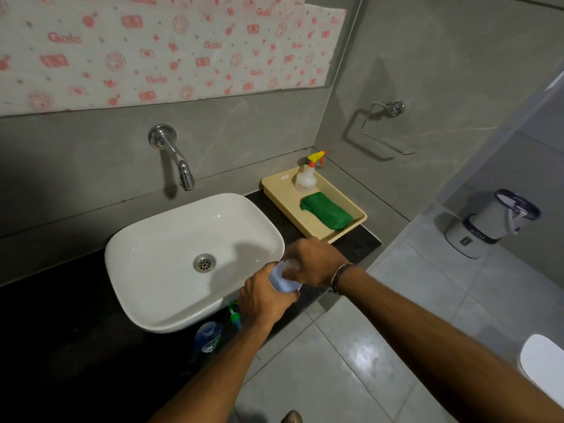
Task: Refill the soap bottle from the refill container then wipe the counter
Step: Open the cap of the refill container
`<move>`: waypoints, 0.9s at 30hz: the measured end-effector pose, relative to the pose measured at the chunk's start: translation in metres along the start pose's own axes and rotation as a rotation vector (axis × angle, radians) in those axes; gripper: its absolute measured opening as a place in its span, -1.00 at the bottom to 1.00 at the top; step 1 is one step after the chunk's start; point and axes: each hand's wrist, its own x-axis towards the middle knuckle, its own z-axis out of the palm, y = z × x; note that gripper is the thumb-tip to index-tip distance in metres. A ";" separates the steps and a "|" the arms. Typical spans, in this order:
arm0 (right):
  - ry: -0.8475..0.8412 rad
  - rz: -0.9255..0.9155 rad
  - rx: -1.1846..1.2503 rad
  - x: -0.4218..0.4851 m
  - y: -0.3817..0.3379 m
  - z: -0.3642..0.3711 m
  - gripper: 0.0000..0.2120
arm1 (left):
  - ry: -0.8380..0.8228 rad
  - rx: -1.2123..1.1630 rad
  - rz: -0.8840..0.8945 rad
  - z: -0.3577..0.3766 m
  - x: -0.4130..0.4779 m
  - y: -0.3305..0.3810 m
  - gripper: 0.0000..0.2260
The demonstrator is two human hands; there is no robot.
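Black stone counter (pixel 360 239) runs under a big white basin (pixel 171 248), and a yellow tray (pixel 360 215) sits at the right end with a green cloth (pixel 326 210) and a small spray bottle (pixel 306 175) in it. Near the front edge stands a little soap bottle (pixel 208 333) with blue soap inside and its top off. Its green pump (pixel 234 314) lies just beside it.

The step looks like opening or closing the refill container (pixel 282 280) (I cannot tell which). The wiping is not yet done, because the cloth is in the tray.

Both arms reach forward and meet just past the right edge of the basin. The left hand (pixel 264 300) wraps tight around the body of the pale blue container from below and holds it tilted. The right hand (pixel 311 264) comes in from the right, bent at the wrist, with its fingers closed over the container's top, hiding the cap.

Next, I think, the top must twist while the left hand keeps the container steady. Then the open mouth needs to line up over the small soap bottle so nothing spills.
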 end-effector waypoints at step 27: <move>-0.124 0.347 0.450 0.110 0.147 0.180 -0.73 | 0.092 -0.053 -0.116 0.094 0.038 -0.064 -0.53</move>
